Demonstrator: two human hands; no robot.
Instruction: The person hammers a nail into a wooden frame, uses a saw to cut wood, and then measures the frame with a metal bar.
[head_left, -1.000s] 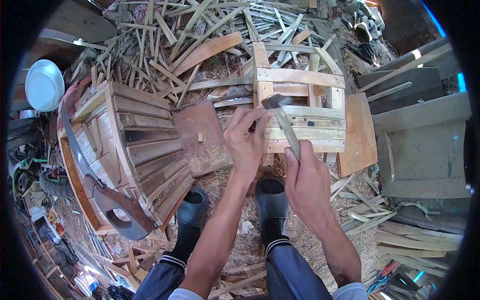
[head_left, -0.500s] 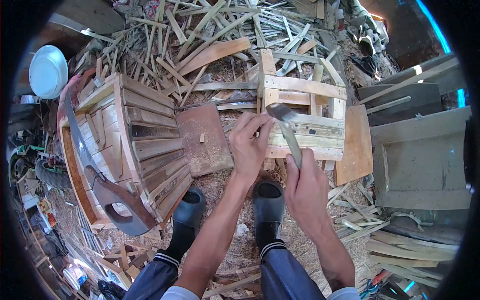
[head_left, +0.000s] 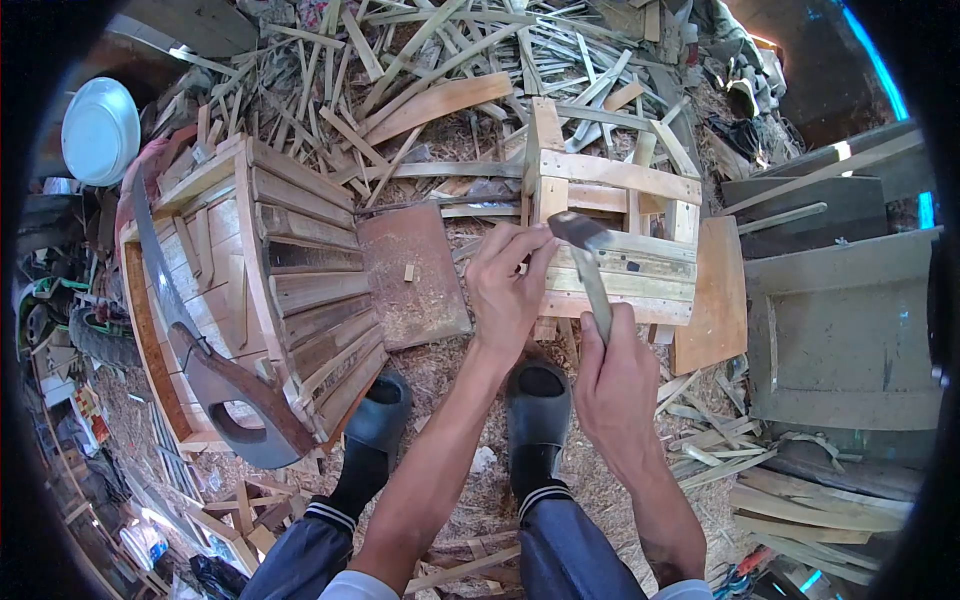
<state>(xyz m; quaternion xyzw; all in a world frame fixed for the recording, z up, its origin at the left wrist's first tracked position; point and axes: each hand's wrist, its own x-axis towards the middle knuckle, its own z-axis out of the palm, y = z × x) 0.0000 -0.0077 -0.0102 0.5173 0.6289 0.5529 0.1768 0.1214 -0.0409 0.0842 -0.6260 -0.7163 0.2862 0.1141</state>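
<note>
My right hand (head_left: 618, 385) is wrapped round the wooden handle of a hammer (head_left: 592, 280). Its metal head is slightly blurred and lies over the left end of the slats, close to my left fingertips. At the left edge of a small slatted wooden piece (head_left: 640, 285), my left hand (head_left: 508, 285) has its thumb and forefinger pinched together. Whatever those fingers hold is too small to make out. The slatted piece has a curved top rail and several parallel slats with nail marks.
A handsaw (head_left: 235, 390) rests on a slatted wooden crate (head_left: 310, 270) at the left. Beside it lies a brown board (head_left: 412, 310). Scrap strips (head_left: 440, 105) cover the floor beyond. Another board (head_left: 712, 300) and a grey panel (head_left: 845, 330) are at the right.
The view has shifted slightly, moving most things a little to the right. Both hands keep their grips, and the hammer head remains beside my left fingertips.
</note>
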